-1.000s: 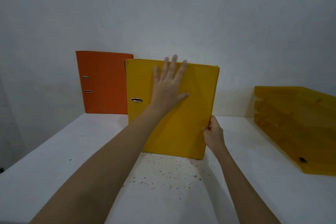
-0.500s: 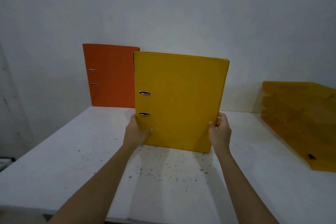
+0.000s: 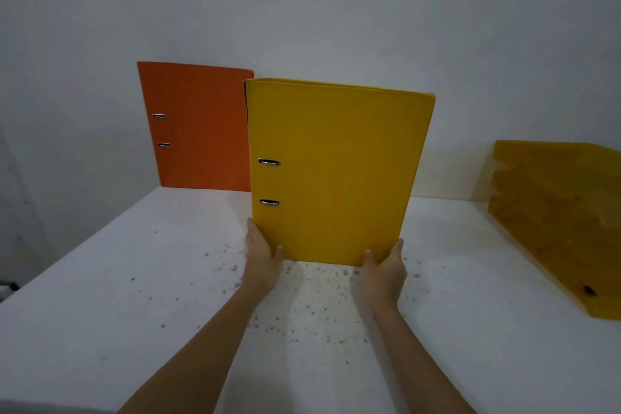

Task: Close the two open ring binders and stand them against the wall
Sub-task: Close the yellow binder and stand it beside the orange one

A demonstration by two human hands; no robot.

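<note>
A closed yellow ring binder [image 3: 339, 171] stands upright on the white table [image 3: 117, 306], its spine to the left and two metal slots showing. My left hand [image 3: 261, 254] grips its lower left corner. My right hand [image 3: 384, 267] grips its lower right corner. Behind it to the left, a closed orange ring binder [image 3: 198, 128] stands upright against the white wall [image 3: 336, 10]. The yellow binder is nearer to me than the orange one and covers the orange one's right edge.
A stack of translucent amber letter trays [image 3: 557, 218] sits at the table's right side against the wall. The tabletop has dark specks in front of the yellow binder. The table's left edge runs diagonally at the left.
My left hand left the yellow cover's face and took the lower left corner. My right hand slid down to the lower right corner. The binder stands straighter.
</note>
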